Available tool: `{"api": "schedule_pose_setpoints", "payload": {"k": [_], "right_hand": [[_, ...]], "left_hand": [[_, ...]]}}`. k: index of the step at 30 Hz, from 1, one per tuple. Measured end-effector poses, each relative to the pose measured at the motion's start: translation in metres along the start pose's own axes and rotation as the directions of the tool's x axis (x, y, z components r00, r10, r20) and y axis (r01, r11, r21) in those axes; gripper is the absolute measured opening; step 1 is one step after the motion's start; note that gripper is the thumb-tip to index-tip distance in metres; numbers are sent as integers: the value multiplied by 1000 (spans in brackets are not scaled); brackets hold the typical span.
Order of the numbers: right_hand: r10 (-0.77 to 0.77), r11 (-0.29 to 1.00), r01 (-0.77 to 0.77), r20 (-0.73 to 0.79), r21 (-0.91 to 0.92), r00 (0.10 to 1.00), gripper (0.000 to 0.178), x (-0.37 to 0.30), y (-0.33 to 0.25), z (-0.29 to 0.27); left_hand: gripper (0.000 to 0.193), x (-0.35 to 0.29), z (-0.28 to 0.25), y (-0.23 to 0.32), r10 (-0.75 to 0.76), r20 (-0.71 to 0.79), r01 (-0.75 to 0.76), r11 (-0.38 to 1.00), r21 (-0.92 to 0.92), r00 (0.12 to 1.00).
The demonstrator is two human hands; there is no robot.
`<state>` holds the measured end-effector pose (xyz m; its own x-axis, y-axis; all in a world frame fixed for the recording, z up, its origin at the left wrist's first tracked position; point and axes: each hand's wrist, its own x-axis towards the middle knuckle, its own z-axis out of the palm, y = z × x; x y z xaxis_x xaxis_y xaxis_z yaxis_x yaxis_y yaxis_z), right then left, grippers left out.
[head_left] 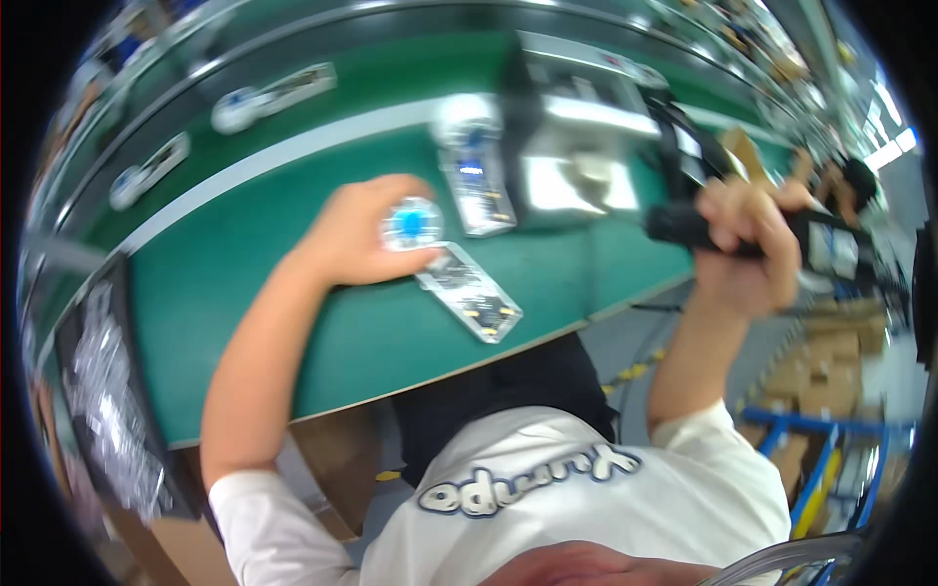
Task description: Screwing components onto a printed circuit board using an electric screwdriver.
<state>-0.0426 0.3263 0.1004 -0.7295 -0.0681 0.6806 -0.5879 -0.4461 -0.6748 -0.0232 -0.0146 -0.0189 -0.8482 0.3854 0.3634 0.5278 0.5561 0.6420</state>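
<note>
My left hand (363, 232) is closed around the round end of a flat clear-and-grey device (473, 293) with a blue disc in its head. The device's long body slants down to the right over the green bench. Raised at the right, my right hand (747, 239) wraps round a black cylindrical tool (679, 227); motion blur hides its exact kind. A similar device (477, 186) with a round white head lies on the bench beyond my left hand, next to a shiny metal fixture (576, 146).
Two more such devices (285, 90) (149, 174) lie on the green strip past the white line. A black tray (112, 391) of clear plastic wrapping stands at the left. Cardboard boxes (831, 366) and a blue rack (821, 430) are at the right, with another person (853, 183) farther back.
</note>
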Motion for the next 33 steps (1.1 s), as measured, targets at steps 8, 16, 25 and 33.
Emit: {"api": "schedule_pose_setpoints", "payload": {"k": [8, 16, 25, 33], "right_hand": [[-98, 984, 74, -149, -159, 984, 22, 11, 20, 36], [105, 881, -111, -40, -459, 994, 25, 8, 22, 38], [189, 974, -211, 215, 84, 958, 37, -35, 33, 62], [237, 964, -265, 334, 39, 912, 40, -40, 52, 97]], "left_hand": [[53, 0, -10, 4, -108, 50, 107, 994, 16, 993], [53, -1, -4, 4, -92, 33, 92, 996, 0, 995], [50, 4, 1, -6, -7, 17, 7, 1000, -17, 1000], [49, 2, 1, -7, 10, 12, -11, 1000, 20, 1000]]}}
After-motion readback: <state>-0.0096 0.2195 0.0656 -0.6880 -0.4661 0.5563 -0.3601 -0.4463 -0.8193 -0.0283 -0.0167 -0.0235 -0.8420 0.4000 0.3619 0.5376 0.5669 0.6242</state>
